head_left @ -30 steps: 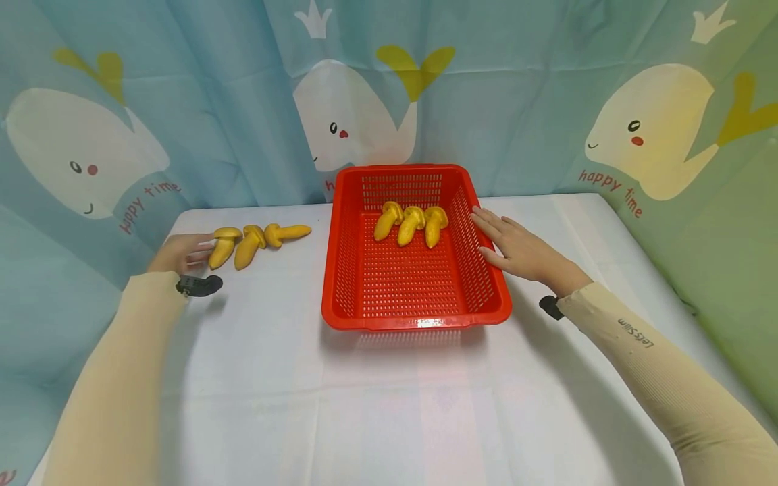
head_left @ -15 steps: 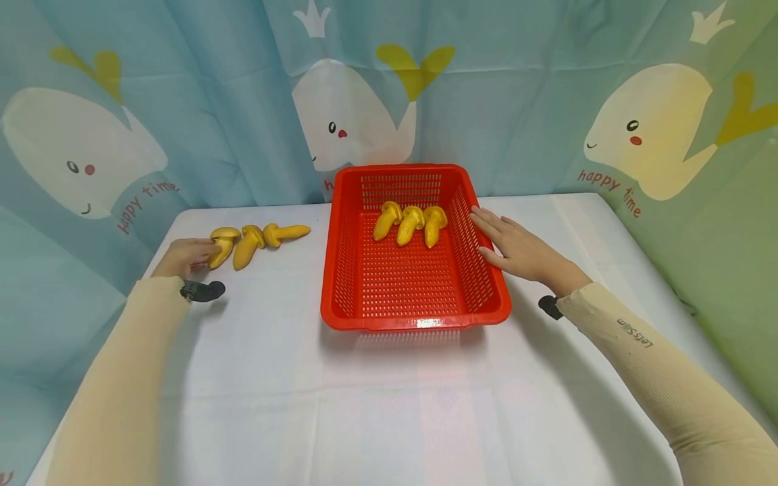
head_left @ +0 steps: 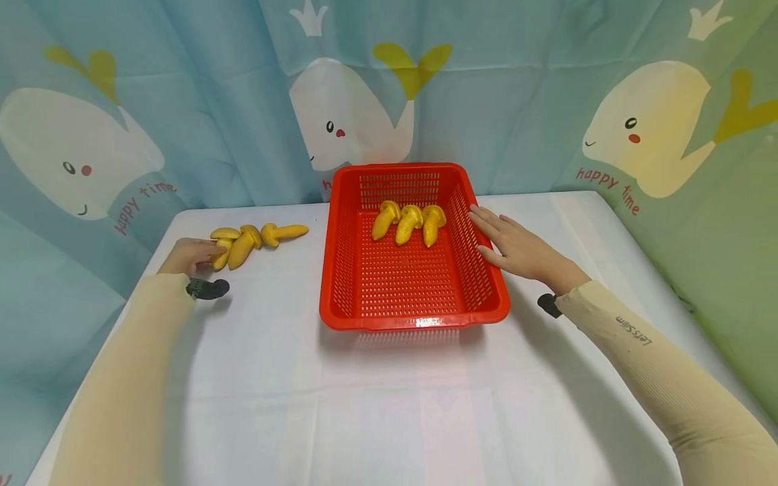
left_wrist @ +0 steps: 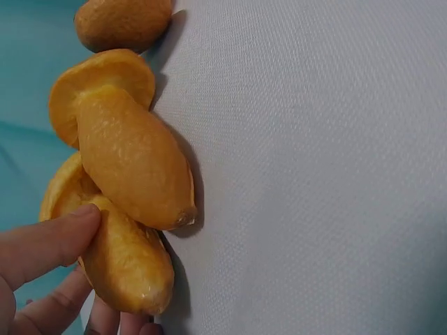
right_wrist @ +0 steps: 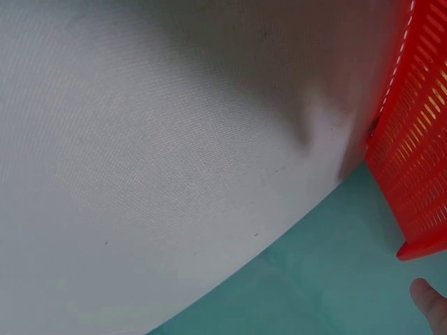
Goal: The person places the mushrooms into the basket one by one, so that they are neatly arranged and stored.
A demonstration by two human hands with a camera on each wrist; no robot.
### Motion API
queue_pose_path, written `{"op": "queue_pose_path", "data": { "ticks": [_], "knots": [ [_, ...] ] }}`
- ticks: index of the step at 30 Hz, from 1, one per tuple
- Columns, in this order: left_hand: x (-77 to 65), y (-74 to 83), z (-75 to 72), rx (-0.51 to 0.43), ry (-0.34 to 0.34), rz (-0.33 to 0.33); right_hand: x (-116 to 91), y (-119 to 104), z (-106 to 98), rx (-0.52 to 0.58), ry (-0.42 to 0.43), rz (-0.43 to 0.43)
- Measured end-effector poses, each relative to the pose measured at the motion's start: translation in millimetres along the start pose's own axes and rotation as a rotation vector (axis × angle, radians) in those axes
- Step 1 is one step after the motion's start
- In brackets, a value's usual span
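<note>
My left hand (head_left: 187, 255) is at the table's left side and pinches the leftmost yellow toy mushroom (left_wrist: 136, 272). In the left wrist view the thumb lies on its stem and the other fingers reach behind and beneath it. A second mushroom (left_wrist: 133, 160) lies against the held one, and a third (head_left: 286, 233) lies to its right with its stem pointing right. My right hand (head_left: 516, 248) rests with straight fingers on the right rim of the red plastic basket (head_left: 416, 321). Three yellow mushrooms (head_left: 410, 224) lie in a row inside, towards the back.
A white cloth covers the table (head_left: 389, 418). Blue curtain (head_left: 243, 121) with whale prints hangs right behind the table's back edge and along both sides. The basket's perforated wall (right_wrist: 419, 167) stands close to the back edge in the right wrist view.
My left hand has moved slightly right, its fingers closing on the leftmost mushroom, which now sits against the second one. The right hand stays on the basket rim.
</note>
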State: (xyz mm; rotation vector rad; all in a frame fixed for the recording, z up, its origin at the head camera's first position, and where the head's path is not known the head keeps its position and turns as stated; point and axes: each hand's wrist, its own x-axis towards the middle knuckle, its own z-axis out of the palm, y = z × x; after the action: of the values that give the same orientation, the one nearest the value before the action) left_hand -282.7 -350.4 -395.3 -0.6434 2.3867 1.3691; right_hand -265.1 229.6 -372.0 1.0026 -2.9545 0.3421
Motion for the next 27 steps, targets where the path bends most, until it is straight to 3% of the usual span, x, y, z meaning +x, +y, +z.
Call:
{"op": "queue_pose_path", "data": {
  "ticks": [8, 16, 17, 20, 27],
  "knots": [
    [-6.4, -0.7, 0.0, -0.002, 0.004, 0.016, 1, -1, -2, 0.002, 0.005, -0.006],
    [3.2, -3.9, -3.2, -0.006, 0.03, -0.054, 1, -1, -1, 0.001, 0.008, -0.013],
    [5.1, -3.8, -2.7, -0.022, 0.07, -0.064, 1, -1, -1, 0.003, 0.007, -0.011],
    [7.3, -4.0, -2.3, -0.063, 0.105, -0.087, 1, -1, -1, 0.006, 0.002, 0.0],
    [0.6, -9.5, -5.4, -0.146, 0.084, -0.088, 0, 1, 0, 0.003, 0.001, 0.005]
  ]
}}
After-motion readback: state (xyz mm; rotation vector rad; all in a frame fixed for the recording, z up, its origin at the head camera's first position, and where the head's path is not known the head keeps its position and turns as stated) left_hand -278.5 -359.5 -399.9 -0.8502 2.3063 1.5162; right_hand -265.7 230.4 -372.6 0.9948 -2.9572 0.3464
